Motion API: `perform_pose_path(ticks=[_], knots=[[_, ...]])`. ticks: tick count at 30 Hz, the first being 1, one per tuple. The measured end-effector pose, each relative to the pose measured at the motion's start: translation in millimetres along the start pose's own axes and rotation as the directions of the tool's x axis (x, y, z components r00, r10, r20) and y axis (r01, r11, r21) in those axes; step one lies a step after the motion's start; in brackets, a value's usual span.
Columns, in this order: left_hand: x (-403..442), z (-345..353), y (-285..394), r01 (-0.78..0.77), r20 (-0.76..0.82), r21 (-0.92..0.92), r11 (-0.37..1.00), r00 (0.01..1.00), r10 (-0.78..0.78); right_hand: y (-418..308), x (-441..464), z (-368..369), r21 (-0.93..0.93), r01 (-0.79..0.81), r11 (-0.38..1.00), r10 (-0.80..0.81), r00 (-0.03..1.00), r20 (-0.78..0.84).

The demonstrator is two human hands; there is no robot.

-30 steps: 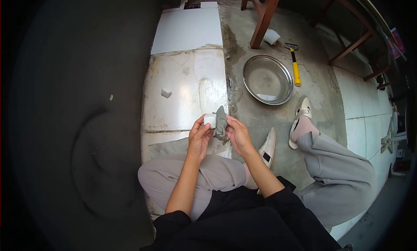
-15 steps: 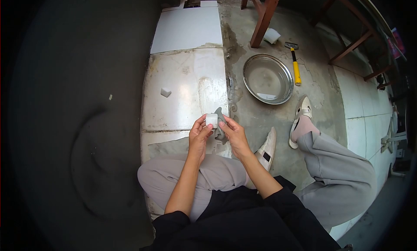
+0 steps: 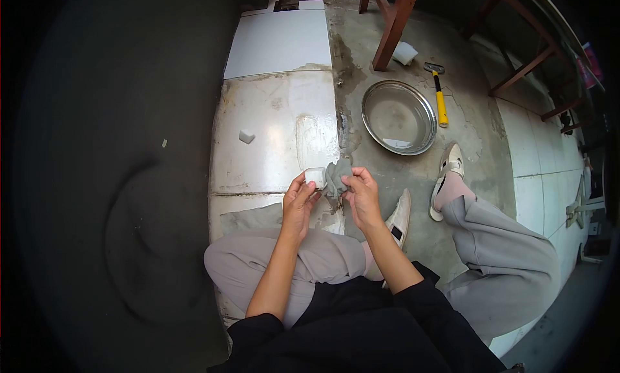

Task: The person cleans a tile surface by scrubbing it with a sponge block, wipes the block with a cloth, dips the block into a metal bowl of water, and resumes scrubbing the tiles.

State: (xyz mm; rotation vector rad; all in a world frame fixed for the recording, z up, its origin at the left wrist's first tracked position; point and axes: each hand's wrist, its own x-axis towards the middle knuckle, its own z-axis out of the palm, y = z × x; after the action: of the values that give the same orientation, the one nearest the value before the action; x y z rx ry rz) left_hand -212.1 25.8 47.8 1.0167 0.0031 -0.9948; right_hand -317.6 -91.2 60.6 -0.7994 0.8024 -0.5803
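My left hand (image 3: 298,204) pinches a small white block (image 3: 314,176) between thumb and fingers, above the tiled floor in front of my lap. Close beside it, my right hand (image 3: 363,197) grips a crumpled piece of grey sandpaper or cloth (image 3: 336,177); I cannot tell which material it is. The grey piece lies against or just next to the block's right side. A larger flat sheet of similar grey (image 3: 253,218) rests on the tile by my left knee. Another small white piece (image 3: 246,136) sits on the tile ahead.
A round metal basin (image 3: 399,118) with water stands on the concrete to the right. Beside it lies a hammer with a yellow handle (image 3: 442,108). A white chunk (image 3: 405,53) is near a reddish wooden leg (image 3: 395,27). A dark wall (image 3: 129,147) runs along the left.
My right hand has moved slightly right with the grey piece, which now looks more bunched and spread. The white block has tilted a little in my left hand.
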Motion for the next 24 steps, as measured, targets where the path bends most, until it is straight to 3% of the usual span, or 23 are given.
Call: perform_pose_path(ticks=[3,9,12,18,21,24], knots=[[-0.1,-2.8,0.5,0.016,-0.023,-0.088,0.996,1.000,-0.018,-9.5,0.5,3.5,0.078,0.095,0.992,-0.091,0.994,-0.054],[-1.6,-1.2,-0.6,0.061,-0.006,-0.094,0.994,0.998,-0.062,-25.2,0.1,12.5,0.389,0.114,0.914,-0.129,0.992,0.011],[-4.2,1.5,-4.8,0.111,0.040,-0.136,0.984,0.993,-0.107,-22.9,-1.9,20.1,0.466,0.125,0.876,-0.118,0.992,-0.043],[-5.9,3.0,-5.2,0.085,0.084,-0.198,0.976,0.994,-0.069,6.8,-6.4,21.9,0.083,0.295,0.952,-0.285,0.951,-0.116],[-7.0,5.3,-4.0,0.070,0.071,-0.187,0.980,0.996,-0.057,25.2,0.9,9.8,-0.274,0.350,0.896,-0.367,0.930,-0.009],[-6.2,1.8,-2.8,0.057,0.053,-0.164,0.985,0.997,-0.049,15.4,-7.0,21.1,-0.417,0.334,0.845,-0.362,0.932,0.014]])
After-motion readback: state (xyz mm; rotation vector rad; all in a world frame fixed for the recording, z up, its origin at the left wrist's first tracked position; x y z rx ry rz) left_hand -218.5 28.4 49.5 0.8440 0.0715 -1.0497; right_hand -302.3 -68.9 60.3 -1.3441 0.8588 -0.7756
